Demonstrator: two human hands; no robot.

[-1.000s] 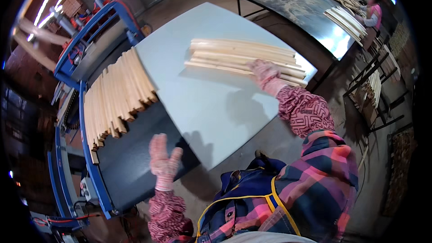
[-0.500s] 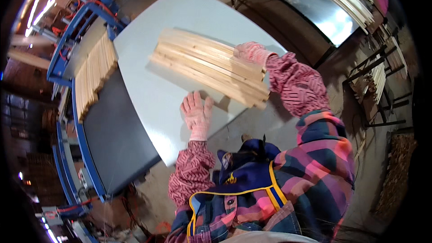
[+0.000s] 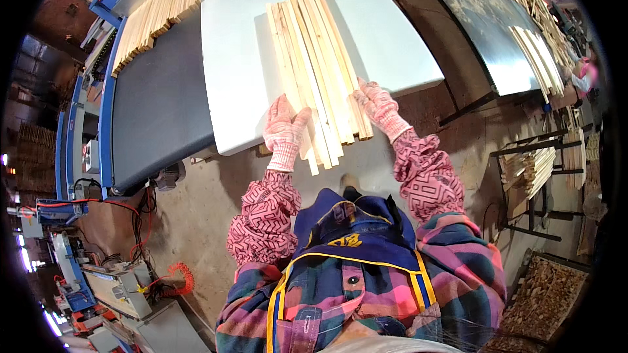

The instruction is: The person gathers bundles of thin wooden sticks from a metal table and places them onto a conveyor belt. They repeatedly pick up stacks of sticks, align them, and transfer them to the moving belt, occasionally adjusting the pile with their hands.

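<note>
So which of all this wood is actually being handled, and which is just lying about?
Being handled:
- wooden slats on the white table
- left hand, right hand, both on the slats' near ends

Lying about:
- slats on the conveyor
- strips on the metal table
- stacked wood on the rack

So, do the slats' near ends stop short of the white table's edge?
No, the wooden slats overhang the white table edge toward the person, between the left hand and right hand.
</note>
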